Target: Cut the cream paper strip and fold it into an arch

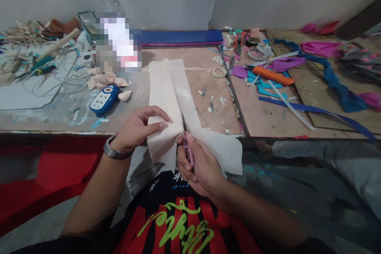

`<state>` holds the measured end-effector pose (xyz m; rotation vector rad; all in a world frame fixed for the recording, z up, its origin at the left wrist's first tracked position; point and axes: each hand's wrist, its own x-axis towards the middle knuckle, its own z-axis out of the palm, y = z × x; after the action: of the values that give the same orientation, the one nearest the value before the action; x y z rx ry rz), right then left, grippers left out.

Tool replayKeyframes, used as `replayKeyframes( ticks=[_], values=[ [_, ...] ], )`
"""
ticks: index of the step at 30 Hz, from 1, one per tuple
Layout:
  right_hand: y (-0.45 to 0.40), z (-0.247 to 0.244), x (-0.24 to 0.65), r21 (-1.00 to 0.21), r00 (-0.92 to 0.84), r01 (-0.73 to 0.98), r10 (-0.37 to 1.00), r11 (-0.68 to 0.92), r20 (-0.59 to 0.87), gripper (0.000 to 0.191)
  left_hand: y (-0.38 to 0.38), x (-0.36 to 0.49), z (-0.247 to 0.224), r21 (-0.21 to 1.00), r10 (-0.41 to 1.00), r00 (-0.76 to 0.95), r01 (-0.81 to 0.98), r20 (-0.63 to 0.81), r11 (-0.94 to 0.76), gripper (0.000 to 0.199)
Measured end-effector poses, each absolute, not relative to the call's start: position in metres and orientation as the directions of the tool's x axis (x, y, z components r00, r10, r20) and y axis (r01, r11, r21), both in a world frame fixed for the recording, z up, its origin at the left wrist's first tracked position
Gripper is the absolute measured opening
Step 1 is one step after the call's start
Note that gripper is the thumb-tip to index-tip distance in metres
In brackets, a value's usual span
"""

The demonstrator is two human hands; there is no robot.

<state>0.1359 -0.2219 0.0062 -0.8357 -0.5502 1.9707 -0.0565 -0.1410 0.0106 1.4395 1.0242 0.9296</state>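
Observation:
A cream sheet of thin paper or cloth [162, 87] lies over the table's front edge, its lower part hanging down. My right hand [198, 162] is closed on pink-handled scissors [189, 154], whose dark blades point away from me into the sheet. To the right of the blades, a cut piece [217, 143] spreads past the edge. My left hand [141, 127], with a metal watch on the wrist, rests on the sheet's left side, thumb and forefinger apart.
Behind the sheet lies a blue strip [181, 36]. A blue-and-white power socket [104, 100], sticks and wires are at left. Right of the sheet are a tape roll [219, 72], an orange cutter [273, 76] and coloured scraps. A person's sleeve [309, 152] shows at right.

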Motion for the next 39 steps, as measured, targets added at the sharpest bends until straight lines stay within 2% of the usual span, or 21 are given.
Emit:
replayKeyframes(
  ticks=[9,14,24,31,36,39],
  values=[
    [-0.219,0.006,0.136,-0.647,-0.358,-0.553,0.851,-0.525,-0.385,0.043,-0.143,-0.056,0.015,0.996,0.95,0.311,0.088,-0.012,-0.016,0.018],
    [-0.219,0.007,0.135,-0.663,-0.325,-0.558,0.866,-0.499,-0.379,0.044,-0.142,-0.057,0.015,0.998,0.976,0.217,0.068,-0.011,-0.004,0.019],
    [-0.222,0.001,0.131,-0.707,-0.271,-0.544,0.892,-0.452,-0.361,0.04,-0.141,-0.054,0.014,0.983,0.987,0.117,-0.137,-0.107,0.122,0.024],
    [-0.225,-0.005,0.132,-0.785,-0.231,-0.491,0.925,-0.379,-0.302,0.038,-0.141,-0.056,0.015,0.989,0.99,0.099,-0.097,-0.103,0.113,0.025],
    [-0.225,-0.002,0.132,-0.773,-0.251,-0.499,0.919,-0.391,-0.303,0.036,-0.141,-0.057,0.015,0.99,0.985,0.141,-0.078,-0.103,0.115,0.027],
    [-0.225,0.002,0.132,-0.753,-0.238,-0.524,0.917,-0.398,-0.319,0.035,-0.14,-0.056,0.016,0.997,0.986,0.155,-0.037,-0.054,0.061,0.025]
  ],
)
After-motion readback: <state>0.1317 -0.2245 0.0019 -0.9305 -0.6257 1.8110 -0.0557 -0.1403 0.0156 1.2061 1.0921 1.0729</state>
